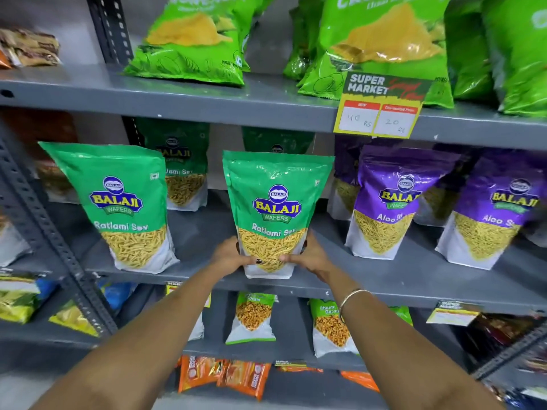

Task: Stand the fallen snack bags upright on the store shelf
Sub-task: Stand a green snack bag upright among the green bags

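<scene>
Now your left hand (229, 255) and right hand (307, 255) clasp the base of the green Ratlami Sev bag (273, 211) standing between them on the shelf (384, 279). Settle its bottom flat, then ease both palms away together.

Grey metal shelving (207, 99) fills the view in at least 4 tiers, its boards painted a flat mid grey. A perforated upright post (44, 226) runs diagonally down, well left of the hands, and a second slotted post (111, 28) rises above and left of them. Behind the shelves a pale wall (53, 13) shows. A yellow price card (381, 108) hangs from the board edge above and right of the hands. The light is even.
</scene>
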`<state>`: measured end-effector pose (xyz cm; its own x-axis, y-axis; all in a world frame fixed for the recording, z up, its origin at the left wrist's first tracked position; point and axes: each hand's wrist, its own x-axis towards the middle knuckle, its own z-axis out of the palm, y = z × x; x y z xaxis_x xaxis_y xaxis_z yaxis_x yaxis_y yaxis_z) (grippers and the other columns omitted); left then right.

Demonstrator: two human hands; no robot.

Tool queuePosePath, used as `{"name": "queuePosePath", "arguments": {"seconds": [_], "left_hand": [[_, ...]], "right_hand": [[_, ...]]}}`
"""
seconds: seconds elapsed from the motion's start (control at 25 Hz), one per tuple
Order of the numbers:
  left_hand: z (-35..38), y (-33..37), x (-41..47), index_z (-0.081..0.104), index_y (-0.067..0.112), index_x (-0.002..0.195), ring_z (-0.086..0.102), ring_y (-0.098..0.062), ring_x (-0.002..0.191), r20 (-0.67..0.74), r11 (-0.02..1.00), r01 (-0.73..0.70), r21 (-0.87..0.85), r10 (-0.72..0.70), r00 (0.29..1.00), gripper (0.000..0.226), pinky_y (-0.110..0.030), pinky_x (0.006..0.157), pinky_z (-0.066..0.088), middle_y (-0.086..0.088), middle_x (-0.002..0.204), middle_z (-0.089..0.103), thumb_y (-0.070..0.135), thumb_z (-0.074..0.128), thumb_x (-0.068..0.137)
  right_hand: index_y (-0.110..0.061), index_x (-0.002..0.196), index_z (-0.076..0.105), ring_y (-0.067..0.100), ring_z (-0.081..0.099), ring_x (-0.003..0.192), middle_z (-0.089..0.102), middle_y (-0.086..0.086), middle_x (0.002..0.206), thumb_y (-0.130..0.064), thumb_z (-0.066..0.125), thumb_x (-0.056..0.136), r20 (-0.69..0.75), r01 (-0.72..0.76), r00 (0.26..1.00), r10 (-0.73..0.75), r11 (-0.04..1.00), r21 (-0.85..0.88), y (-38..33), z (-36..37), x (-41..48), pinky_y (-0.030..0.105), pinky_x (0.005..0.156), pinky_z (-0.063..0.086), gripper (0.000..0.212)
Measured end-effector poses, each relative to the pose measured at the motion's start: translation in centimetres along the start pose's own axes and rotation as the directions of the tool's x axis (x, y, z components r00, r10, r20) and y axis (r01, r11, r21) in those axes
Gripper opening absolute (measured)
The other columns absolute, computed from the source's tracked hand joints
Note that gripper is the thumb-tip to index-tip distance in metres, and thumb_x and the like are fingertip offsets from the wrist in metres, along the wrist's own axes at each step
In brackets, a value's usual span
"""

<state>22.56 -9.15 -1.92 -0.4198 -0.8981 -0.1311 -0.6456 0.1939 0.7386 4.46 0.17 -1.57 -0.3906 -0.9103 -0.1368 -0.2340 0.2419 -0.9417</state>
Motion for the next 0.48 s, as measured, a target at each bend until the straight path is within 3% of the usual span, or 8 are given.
{"name": "queuePosePath", "arguments": {"seconds": [0.12,0.48], "left_hand": [[-0.2,-0.2,-0.9,0.056,0.005,0.120,0.057,-0.030,0.118,0.007,1.000,0.005,-0.007,-0.004,1.000,0.057,-0.039,0.097,0.048,-0.014,0.129,0.062,0.021,0.079,0.070],[-0.4,-0.2,-1.2,0.054,0.005,0.121,0.056,-0.030,0.119,0.052,0.999,-0.003,-0.032,0.005,0.999,0.056,-0.037,0.097,0.046,-0.014,0.130,0.061,0.020,0.078,0.072]], "right_hand": [[-0.008,0.140,0.033,0.029,0.047,0.131,0.050,0.011,0.141,-0.010,0.085,0.064,-0.006,0.006,1.000,-0.006,0.999,-0.032,0.0,0.2,-0.9,0.047,0.111,0.038,0.091],[-0.009,0.139,0.033,0.028,0.047,0.131,0.050,0.010,0.141,-0.016,0.084,0.066,-0.041,0.016,0.999,-0.021,0.994,-0.111,0.3,0.6,-1.5,0.044,0.111,0.038,0.089]]}}
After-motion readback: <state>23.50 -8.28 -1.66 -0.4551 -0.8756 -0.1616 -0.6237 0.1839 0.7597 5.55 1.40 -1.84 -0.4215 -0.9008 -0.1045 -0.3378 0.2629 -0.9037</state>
